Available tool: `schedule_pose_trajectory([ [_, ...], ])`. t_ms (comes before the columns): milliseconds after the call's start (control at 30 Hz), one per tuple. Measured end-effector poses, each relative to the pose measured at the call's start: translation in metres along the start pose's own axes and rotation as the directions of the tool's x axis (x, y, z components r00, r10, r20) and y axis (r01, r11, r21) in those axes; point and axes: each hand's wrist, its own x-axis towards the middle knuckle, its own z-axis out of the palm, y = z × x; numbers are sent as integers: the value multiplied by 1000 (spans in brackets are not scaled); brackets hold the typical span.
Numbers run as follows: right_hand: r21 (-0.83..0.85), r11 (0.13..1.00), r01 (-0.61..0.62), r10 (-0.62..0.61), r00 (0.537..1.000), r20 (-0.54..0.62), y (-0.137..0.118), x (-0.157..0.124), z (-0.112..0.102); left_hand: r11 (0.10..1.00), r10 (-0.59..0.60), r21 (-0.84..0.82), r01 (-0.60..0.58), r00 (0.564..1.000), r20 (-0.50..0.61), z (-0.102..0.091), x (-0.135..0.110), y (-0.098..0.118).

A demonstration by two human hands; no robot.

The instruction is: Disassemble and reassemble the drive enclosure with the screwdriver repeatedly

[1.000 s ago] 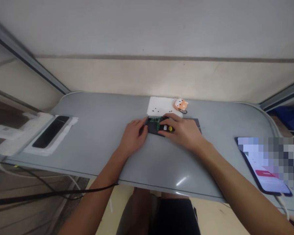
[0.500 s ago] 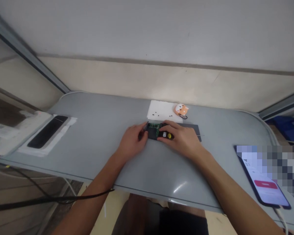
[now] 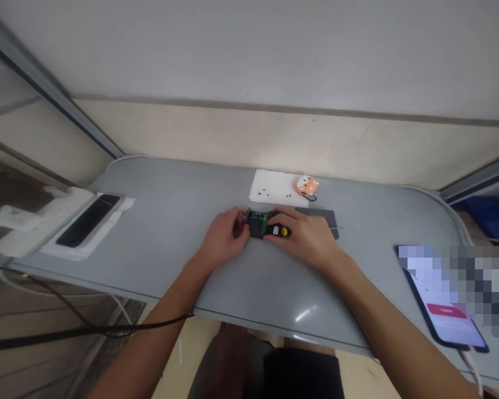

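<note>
A small dark device with a green circuit board [image 3: 258, 221] lies at the middle of the grey table [image 3: 170, 233]. My left hand [image 3: 224, 237] rests against its left side, fingers curled on its edge. My right hand [image 3: 310, 235] lies over its right side and grips a small black tool with a yellow end [image 3: 280, 230], pressed onto the board. A dark flat panel [image 3: 326, 219] sticks out from under my right hand.
Behind the device lies a white sheet [image 3: 274, 188] with several tiny dark screws, and an orange-and-white figurine [image 3: 306, 184]. A lit phone [image 3: 441, 299] lies at the right. At the left, a black phone [image 3: 87, 220] rests on white packaging. A black cable [image 3: 87, 330] hangs below.
Both hands have drawn slightly closer around the device, and the view has shifted a little. The tool stays on the board.
</note>
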Motion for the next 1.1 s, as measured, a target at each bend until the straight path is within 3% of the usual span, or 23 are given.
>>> schedule_pose_trajectory([
  [233,-69,998,-1,8,995,98,-2,0,-5,1000,-1,-11,1,1000,25,2,-1,-1],
  [367,-115,993,22,-8,993,122,0,-2,-6,998,61,-4,-62,996,-68,4,-4,-1],
  [467,-99,994,34,-33,999,10,0,-5,-12,995,97,-28,-101,990,-104,3,-6,2],
  [533,-29,1000,9,-14,985,-175,-2,-8,-20,991,126,-24,-129,989,-79,1,-7,4],
  [600,83,995,-54,83,917,-390,-6,-11,-30,986,166,3,-166,986,-32,0,-8,6],
  [667,215,973,-78,192,793,-578,-8,-12,-39,981,189,36,-190,982,27,0,-9,8],
  [767,437,897,63,331,557,-762,-5,-7,-45,974,205,77,-214,973,108,1,-9,9],
  [800,454,885,105,340,519,-784,-2,-5,-44,970,216,90,-228,968,127,1,-9,10],
  [833,461,878,128,346,497,-796,3,-2,-43,965,230,100,-244,964,137,2,-9,10],
  [900,482,874,62,392,496,-775,12,3,-39,955,255,118,-271,957,140,2,-9,10],
  [1000,545,826,-145,534,515,-671,19,3,-35,944,278,144,-296,952,130,2,-9,10],
  [1100,515,813,-271,570,550,-611,18,1,-32,927,317,163,-337,938,137,3,-10,10],
])
